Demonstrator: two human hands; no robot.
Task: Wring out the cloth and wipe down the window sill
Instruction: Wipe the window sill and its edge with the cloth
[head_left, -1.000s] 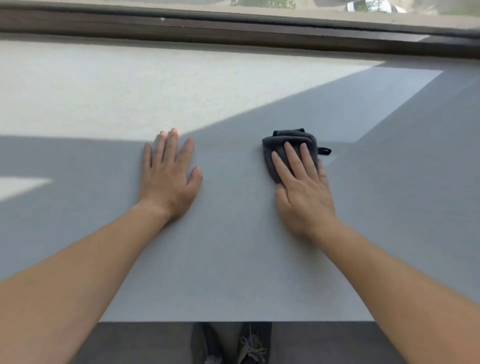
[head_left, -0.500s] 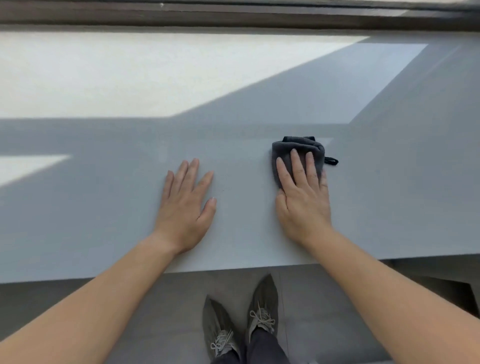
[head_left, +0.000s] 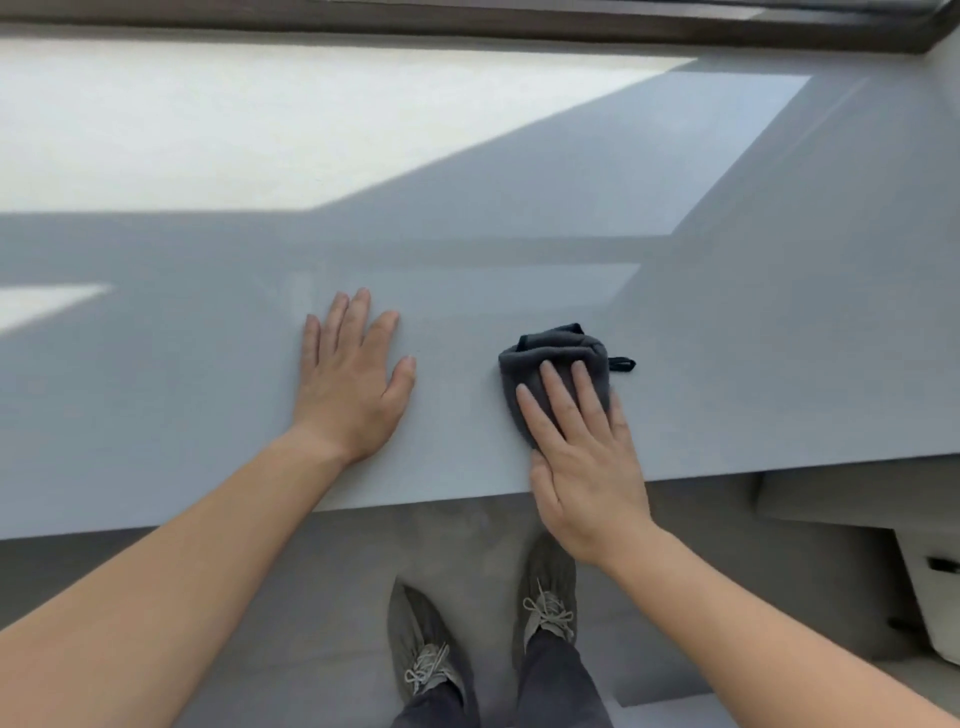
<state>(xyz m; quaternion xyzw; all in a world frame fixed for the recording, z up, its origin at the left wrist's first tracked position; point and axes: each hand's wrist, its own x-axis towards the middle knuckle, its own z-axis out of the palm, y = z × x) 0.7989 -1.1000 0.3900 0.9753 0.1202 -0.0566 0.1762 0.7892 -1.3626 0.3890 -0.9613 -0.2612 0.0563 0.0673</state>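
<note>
Cloth (head_left: 556, 351), dark and bunched, lies on the window sill (head_left: 727, 338) under the straight fingers (head_left: 558, 400) of my right hand (head_left: 587, 457), which press it down. My left hand (head_left: 353, 384) rests flat to their left, fingers slightly apart.

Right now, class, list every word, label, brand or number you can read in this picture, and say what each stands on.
None can be read. The cloth, its loop, the sill, the shoes and the frame show no text.
</note>
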